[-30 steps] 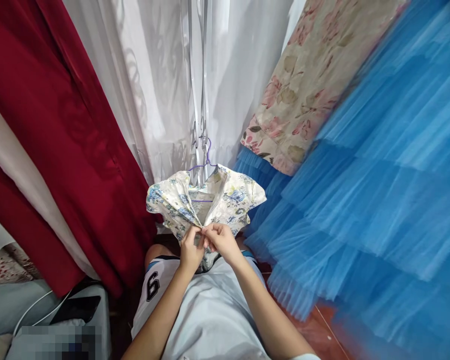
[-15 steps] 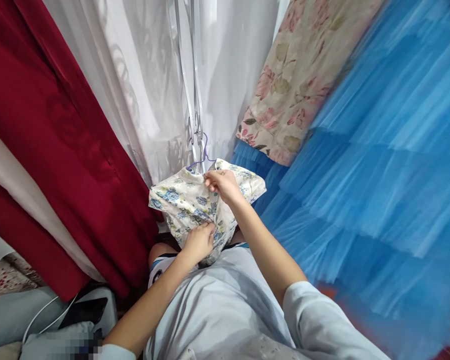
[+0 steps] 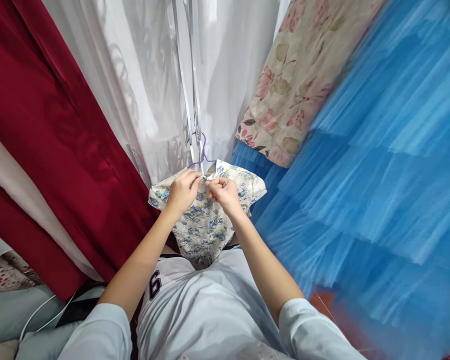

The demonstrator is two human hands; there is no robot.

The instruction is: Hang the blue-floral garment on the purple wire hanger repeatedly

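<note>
A white garment with blue flowers (image 3: 198, 225), short-sleeved like a blouse or dress top, hangs in front of me on a purple hanger (image 3: 204, 147). My left hand (image 3: 183, 191) pinches its neckline from the left, thumb and fingers pressed together. Close beside it, my right hand (image 3: 225, 195) is closed on the other side of the same neckline, near the middle. A small bit of cloth edge shows between the fingertips; whether a fastener is there I cannot tell. The garment's lower end reaches down to my lap.
Behind the hanger are white curtains (image 3: 225, 60) and thin white metal bars (image 3: 189, 90). Dark red cloth (image 3: 71, 130) hangs on the left. To the right are a pink-flowered cloth (image 3: 281, 105) and blue ruffled tulle (image 3: 360, 190). A white cable (image 3: 33, 315) lies at lower left.
My left hand has moved up from the garment's lower front to the neckline, meeting my right hand. The right hand has shifted slightly down, and the garment's front hangs flatter.
</note>
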